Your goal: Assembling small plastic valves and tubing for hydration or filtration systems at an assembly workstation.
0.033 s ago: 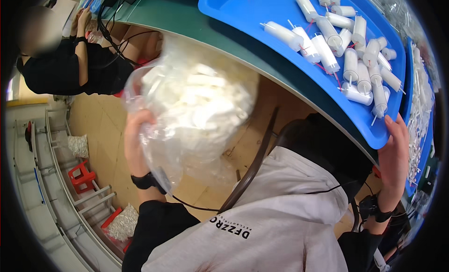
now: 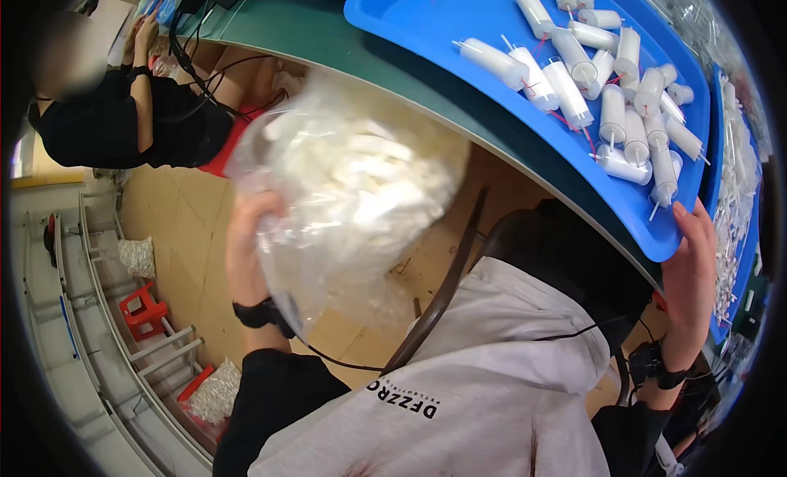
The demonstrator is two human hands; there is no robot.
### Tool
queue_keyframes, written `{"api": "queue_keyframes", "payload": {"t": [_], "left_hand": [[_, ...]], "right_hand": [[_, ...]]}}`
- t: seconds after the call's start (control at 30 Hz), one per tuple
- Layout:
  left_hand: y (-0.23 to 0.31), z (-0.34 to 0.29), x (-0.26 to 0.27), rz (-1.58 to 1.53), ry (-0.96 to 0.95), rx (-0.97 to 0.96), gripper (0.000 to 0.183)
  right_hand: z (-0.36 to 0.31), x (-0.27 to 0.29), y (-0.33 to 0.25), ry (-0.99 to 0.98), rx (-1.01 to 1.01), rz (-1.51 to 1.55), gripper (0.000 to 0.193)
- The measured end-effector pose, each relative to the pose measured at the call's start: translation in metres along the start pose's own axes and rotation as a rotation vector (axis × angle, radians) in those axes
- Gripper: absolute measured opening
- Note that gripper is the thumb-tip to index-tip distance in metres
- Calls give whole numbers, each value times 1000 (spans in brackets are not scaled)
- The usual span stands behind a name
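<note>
A large clear plastic bag (image 2: 369,178) full of white pieces hangs off the edge of the green table, somewhat blurred. My left hand (image 2: 256,219) is closed on the bag's gathered side, and its fingertips are partly lost in the folds. On the table lies a blue tray (image 2: 467,79) with several white cylinders (image 2: 567,91), some with thin red wires and white stems. My right hand (image 2: 693,239) grips the tray's near right corner, fingers over the rim.
The green table (image 2: 303,26) runs across the top. Another blue tray (image 2: 728,206) of small white pieces stands at the far right. A co-worker (image 2: 123,116) sits at the upper left. On the left are a red stool (image 2: 143,311) and a metal rack (image 2: 102,288).
My left hand and the bag have shifted a little to the right. The tray has barely moved, and my right hand keeps its hold on the corner.
</note>
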State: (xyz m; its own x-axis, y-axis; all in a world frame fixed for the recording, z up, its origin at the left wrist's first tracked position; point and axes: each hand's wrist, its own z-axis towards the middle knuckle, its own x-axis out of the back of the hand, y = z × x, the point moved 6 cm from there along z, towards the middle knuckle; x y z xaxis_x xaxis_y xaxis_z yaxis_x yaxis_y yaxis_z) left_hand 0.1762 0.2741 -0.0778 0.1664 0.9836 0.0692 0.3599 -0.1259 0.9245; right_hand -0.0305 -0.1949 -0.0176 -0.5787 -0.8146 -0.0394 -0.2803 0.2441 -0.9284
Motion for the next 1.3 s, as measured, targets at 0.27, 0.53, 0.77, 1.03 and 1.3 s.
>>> {"api": "queue_keyframes", "payload": {"t": [0.27, 0.53, 0.77, 1.03, 1.3], "left_hand": [[-26, 63, -208, 288, -576, -31, 33], [-47, 117, -241, 678, -574, -365, 46], [-76, 167, -231, 872, -214, -494, 50], [-120, 149, -208, 1076, 243, -646, 54], [-262, 226, -180, 409, -171, -620, 61]], "right_hand": [[-4, -14, -8, 55, 21, 20, 40], [-6, -20, -11, 74, 3, 2, 38], [-3, -18, -11, -11, -17, -97, 58], [-3, -16, -10, 38, -14, -72, 61], [-2, -23, -12, -7, 2, -89, 62]]}}
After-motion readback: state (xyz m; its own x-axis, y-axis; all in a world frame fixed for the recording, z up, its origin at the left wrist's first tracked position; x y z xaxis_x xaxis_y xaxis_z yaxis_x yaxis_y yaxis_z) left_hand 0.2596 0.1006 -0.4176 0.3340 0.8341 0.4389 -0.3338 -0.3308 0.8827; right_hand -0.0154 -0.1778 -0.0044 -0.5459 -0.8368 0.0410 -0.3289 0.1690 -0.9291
